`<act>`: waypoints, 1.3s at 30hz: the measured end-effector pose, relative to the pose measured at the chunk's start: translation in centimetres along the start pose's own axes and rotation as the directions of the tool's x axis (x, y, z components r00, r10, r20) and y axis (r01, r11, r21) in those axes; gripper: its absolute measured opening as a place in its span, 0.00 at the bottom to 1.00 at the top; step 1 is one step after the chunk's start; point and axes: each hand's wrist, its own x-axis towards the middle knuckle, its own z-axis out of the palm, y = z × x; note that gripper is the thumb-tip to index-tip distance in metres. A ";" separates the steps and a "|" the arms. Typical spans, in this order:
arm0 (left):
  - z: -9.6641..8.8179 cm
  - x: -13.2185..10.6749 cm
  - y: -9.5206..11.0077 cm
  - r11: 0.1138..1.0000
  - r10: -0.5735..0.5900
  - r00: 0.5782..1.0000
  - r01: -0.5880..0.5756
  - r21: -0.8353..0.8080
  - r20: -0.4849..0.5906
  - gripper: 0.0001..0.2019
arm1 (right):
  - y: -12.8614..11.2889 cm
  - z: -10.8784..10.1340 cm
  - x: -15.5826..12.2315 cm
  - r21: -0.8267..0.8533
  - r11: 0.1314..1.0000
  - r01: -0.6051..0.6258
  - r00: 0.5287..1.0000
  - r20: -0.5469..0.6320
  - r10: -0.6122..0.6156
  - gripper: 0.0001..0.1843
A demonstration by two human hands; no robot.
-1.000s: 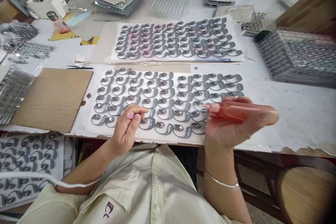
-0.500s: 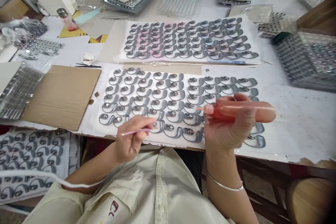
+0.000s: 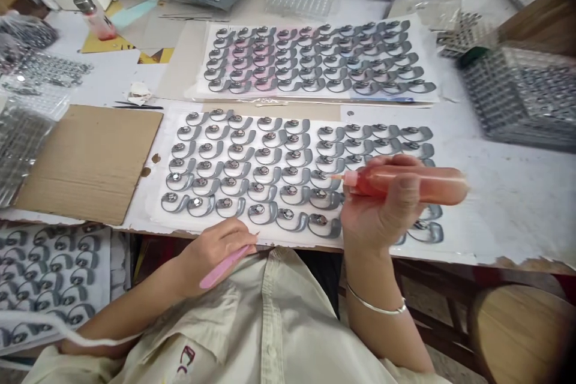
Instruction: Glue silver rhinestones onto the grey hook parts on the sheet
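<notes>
My right hand [image 3: 382, 210] is wrapped around a squeeze bottle [image 3: 418, 185] of orange-red liquid. The bottle lies nearly level, its thin nozzle pointing left over the rows of grey curved pieces with round stone settings [image 3: 286, 216]. These pieces sit on a white sheet [image 3: 270, 233] in front of me. My left hand [image 3: 220, 252] is closed on a slim flat pink tool [image 3: 225, 266] at the table's front edge. The tool's broad end points down-left; a thin tip shows past my fingers. Some pieces at the right are hidden behind my right hand.
A second sheet of similar pieces [image 3: 310, 63] lies behind. Brown cardboard [image 3: 90, 162] is to the left, and another filled sheet [image 3: 49, 276] sits lower left. Stacked clear trays [image 3: 522, 96] stand at the right. A small bottle [image 3: 95, 18] stands back left; a round stool [image 3: 526, 330] is lower right.
My left hand has drawn back from the front row toward the table edge, turning the pink tool. My right hand and bottle have shifted slightly left and up in view; the whole view has shifted too.
</notes>
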 end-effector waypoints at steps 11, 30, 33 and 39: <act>4.3 2.0 -0.8 0.981 0.180 0.941 -0.150 0.126 -0.286 0.15 | 0.4 0.2 -0.9 -0.038 0.998 -0.054 0.990 0.128 0.058 0.22; 4.6 3.4 0.0 0.917 0.242 0.955 -0.168 0.361 -0.172 0.05 | 1.6 -1.1 -2.3 -0.385 0.882 0.271 0.878 0.475 -0.062 0.09; 4.6 3.5 0.1 0.910 0.241 0.956 -0.162 0.381 -0.169 0.05 | 1.6 -1.1 -2.3 -0.392 0.873 0.290 0.853 0.519 -0.050 0.07; 4.7 3.6 0.5 0.893 0.241 0.957 -0.153 0.424 -0.163 0.05 | 1.4 -0.6 -2.2 -0.374 0.861 0.345 0.822 0.562 -0.086 0.07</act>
